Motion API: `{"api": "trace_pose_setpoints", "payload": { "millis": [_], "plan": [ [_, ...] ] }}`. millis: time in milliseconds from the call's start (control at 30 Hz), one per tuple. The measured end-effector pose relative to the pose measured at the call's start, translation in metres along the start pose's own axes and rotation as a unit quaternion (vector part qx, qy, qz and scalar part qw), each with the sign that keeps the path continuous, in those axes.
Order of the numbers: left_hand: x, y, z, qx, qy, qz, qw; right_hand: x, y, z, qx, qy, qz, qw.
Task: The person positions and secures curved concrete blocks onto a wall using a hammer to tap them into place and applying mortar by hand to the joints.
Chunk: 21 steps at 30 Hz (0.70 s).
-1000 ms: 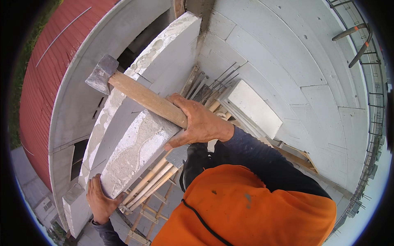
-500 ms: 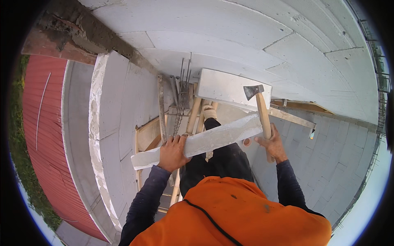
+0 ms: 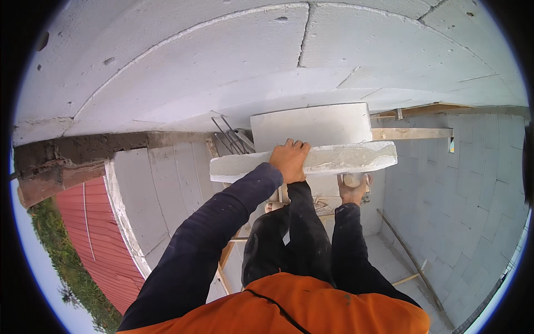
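Note:
My left hand (image 3: 291, 160) grips a long, narrow pale-grey slab of aerated block (image 3: 347, 158) over its top edge. The slab lies nearly level across my front, its rough long face toward me. Just below its right half, my right hand (image 3: 352, 190) is closed around a pale wooden piece, apparently the handle of the hatchet, seen almost end-on. No hatchet head shows. Beyond the slab, a larger white block (image 3: 311, 125) rests against the wall.
A white block wall (image 3: 367, 39) rises ahead, another block wall (image 3: 461, 167) at right. A wooden beam (image 3: 411, 133) juts right beside the white block. Metal rods (image 3: 229, 136) stick up at left. Far below lie a floor and a leaning pole (image 3: 414, 264); a red roof (image 3: 100, 245) is outside left.
The slab has moved forward and right and turned more level, my left hand going with it. My right hand has dropped below the slab, and the hatchet head has gone from sight.

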<state>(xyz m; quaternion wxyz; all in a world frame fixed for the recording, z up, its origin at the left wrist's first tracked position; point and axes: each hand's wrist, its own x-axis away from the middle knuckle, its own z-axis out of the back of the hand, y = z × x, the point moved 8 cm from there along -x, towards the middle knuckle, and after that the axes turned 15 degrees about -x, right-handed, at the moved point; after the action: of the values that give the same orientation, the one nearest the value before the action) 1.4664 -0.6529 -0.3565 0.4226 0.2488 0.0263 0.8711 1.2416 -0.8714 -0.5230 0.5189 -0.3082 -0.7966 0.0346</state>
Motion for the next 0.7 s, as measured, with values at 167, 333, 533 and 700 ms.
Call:
{"api": "trace_pose_setpoints", "payload": {
  "millis": [167,333,533,700],
  "plan": [
    [-0.076,0.020,-0.001,-0.014,-0.038,-0.044,0.998,-0.051,0.000,0.001,0.016,-0.002,0.016,1.000],
    [-0.137,0.027,-0.012,-0.021,-0.086,-0.085,0.992,-0.107,-0.023,0.015,0.030,0.006,0.025,0.999],
    [-0.184,-0.006,-0.020,-0.008,-0.111,-0.079,0.991,-0.143,-0.014,-0.006,0.091,0.036,0.045,0.994],
    [-0.213,-0.025,-0.027,0.024,-0.142,-0.075,0.987,-0.176,-0.001,-0.016,0.100,0.030,0.047,0.993]
  ]
}}
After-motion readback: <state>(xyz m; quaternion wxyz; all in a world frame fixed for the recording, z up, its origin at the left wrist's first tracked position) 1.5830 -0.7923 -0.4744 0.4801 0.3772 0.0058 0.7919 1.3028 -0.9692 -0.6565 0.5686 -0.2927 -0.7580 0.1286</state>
